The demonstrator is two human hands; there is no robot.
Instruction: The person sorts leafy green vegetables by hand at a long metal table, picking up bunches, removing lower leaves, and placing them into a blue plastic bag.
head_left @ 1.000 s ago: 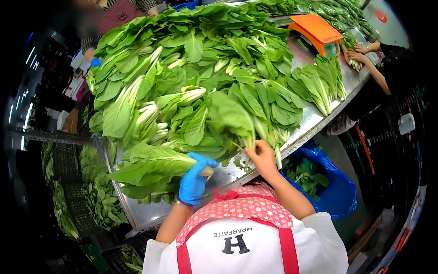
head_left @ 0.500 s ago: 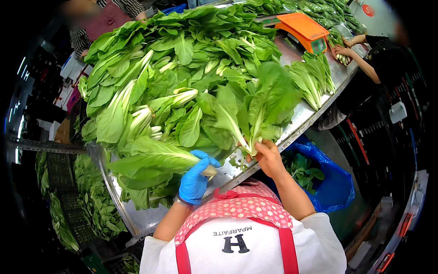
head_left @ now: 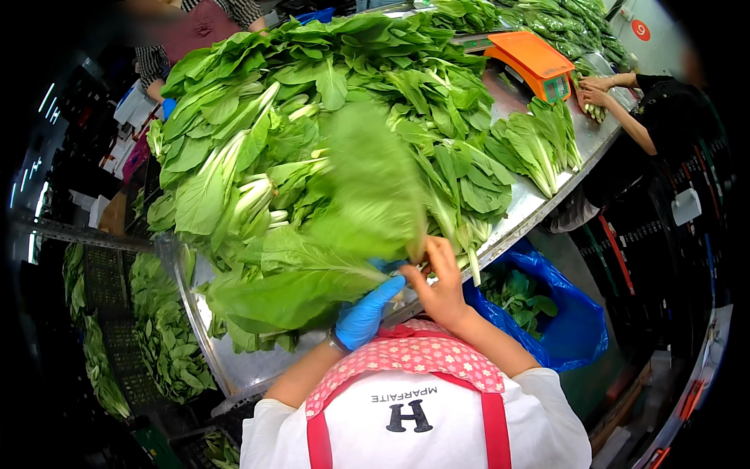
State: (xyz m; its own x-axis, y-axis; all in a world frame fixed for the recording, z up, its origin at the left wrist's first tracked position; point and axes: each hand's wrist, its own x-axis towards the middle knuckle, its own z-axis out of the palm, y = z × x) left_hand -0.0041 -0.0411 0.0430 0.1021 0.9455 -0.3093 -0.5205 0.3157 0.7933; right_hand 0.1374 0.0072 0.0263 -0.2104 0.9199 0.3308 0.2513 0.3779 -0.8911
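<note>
Nearest, the left hand (head_left: 367, 313), in a blue glove, curls its fingers under the stem of a leafy green bunch (head_left: 367, 203); the bare right hand (head_left: 441, 285) pinches that stem from the other side; beyond, the metal table (head_left: 531, 207) carries heaped greens (head_left: 258, 133); farther off sits an orange scale (head_left: 531, 59).

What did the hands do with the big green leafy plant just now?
The right hand lifted the leafy plant off the heap and swung it up in front of the person, its leaves now blurred. The blue-gloved left hand stayed low by the table edge, at the plant's base. The heap of greens, orange scale and blue bag did not move.
</note>
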